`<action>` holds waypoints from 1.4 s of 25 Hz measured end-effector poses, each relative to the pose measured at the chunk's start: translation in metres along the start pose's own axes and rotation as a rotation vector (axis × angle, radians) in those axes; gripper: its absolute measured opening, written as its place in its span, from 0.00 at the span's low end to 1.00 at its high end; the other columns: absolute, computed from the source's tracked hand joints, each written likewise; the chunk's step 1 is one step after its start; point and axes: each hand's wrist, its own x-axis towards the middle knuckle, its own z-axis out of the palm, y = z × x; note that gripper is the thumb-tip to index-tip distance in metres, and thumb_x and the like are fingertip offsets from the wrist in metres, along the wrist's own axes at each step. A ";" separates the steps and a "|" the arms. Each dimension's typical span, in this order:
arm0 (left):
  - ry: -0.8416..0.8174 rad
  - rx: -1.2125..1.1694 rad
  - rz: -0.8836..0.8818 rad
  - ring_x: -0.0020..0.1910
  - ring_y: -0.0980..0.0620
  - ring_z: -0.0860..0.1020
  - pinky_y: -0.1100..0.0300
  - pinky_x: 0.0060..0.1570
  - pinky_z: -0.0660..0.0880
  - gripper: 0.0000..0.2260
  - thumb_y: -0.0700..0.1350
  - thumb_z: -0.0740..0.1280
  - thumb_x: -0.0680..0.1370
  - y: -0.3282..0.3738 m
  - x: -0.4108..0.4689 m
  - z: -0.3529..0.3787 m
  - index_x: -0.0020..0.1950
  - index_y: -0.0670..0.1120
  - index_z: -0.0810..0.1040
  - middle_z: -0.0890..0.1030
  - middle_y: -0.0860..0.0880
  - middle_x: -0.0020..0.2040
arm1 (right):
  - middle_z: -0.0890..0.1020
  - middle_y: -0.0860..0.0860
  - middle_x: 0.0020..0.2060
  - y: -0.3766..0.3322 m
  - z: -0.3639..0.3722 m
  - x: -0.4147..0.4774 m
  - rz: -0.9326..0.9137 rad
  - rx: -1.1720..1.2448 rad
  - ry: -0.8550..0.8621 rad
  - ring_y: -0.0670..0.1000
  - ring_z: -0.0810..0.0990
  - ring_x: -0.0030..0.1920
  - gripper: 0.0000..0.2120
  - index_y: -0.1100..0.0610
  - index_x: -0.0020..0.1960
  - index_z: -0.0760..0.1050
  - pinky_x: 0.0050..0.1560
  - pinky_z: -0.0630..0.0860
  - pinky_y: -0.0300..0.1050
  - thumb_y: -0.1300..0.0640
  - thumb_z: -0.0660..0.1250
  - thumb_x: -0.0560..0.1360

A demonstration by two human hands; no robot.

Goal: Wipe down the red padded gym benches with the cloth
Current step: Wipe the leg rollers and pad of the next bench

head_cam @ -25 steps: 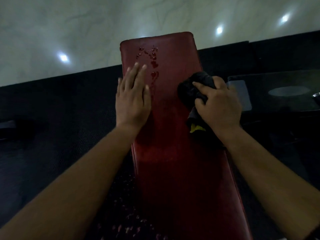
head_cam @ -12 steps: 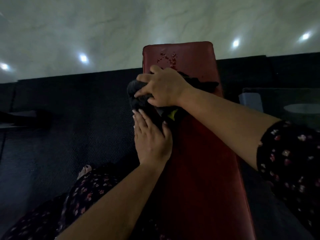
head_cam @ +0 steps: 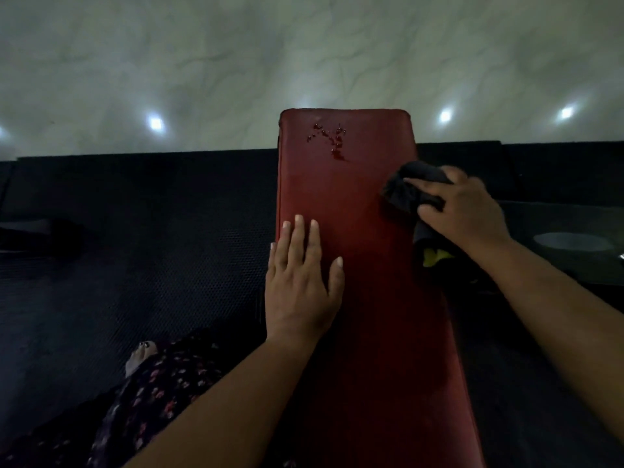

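Observation:
A long red padded bench (head_cam: 368, 298) runs away from me down the middle of the view. Water droplets (head_cam: 329, 140) bead near its far end. My left hand (head_cam: 302, 282) lies flat with straight fingers on the bench's left edge. My right hand (head_cam: 462, 211) grips a bunched dark cloth (head_cam: 408, 190) against the bench's right edge, a little farther away than the left hand. A yellow patch (head_cam: 435, 258) of the cloth shows below my right wrist.
Black rubber matting (head_cam: 152, 231) covers the floor on both sides of the bench. Pale marble flooring (head_cam: 236, 62) with light reflections lies beyond. A dark flat piece with a grey round patch (head_cam: 574, 241) sits at the right edge. My floral clothing and foot (head_cam: 141, 356) are at lower left.
My right hand swept the cloth from the bench's left side across to its right edge. My left hand stayed flat on the left edge.

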 end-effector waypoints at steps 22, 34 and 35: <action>0.056 0.012 0.045 0.79 0.53 0.44 0.55 0.74 0.40 0.31 0.61 0.47 0.80 -0.005 0.001 0.000 0.80 0.48 0.56 0.52 0.49 0.81 | 0.72 0.51 0.67 -0.069 0.000 0.073 -0.223 -0.190 0.011 0.62 0.69 0.62 0.22 0.41 0.70 0.71 0.49 0.74 0.54 0.47 0.62 0.76; 0.072 0.027 0.031 0.79 0.51 0.47 0.55 0.76 0.41 0.31 0.60 0.47 0.80 0.000 0.001 -0.002 0.80 0.47 0.58 0.54 0.48 0.80 | 0.71 0.53 0.66 -0.113 0.005 0.123 -0.019 -0.184 0.045 0.61 0.69 0.61 0.20 0.50 0.66 0.73 0.55 0.70 0.55 0.48 0.58 0.75; 0.079 0.021 0.035 0.79 0.51 0.46 0.56 0.76 0.40 0.31 0.60 0.47 0.80 -0.001 0.002 -0.001 0.80 0.47 0.57 0.53 0.48 0.80 | 0.71 0.53 0.66 -0.133 0.009 0.122 -0.093 -0.212 0.045 0.61 0.69 0.61 0.22 0.50 0.67 0.72 0.55 0.69 0.55 0.46 0.58 0.75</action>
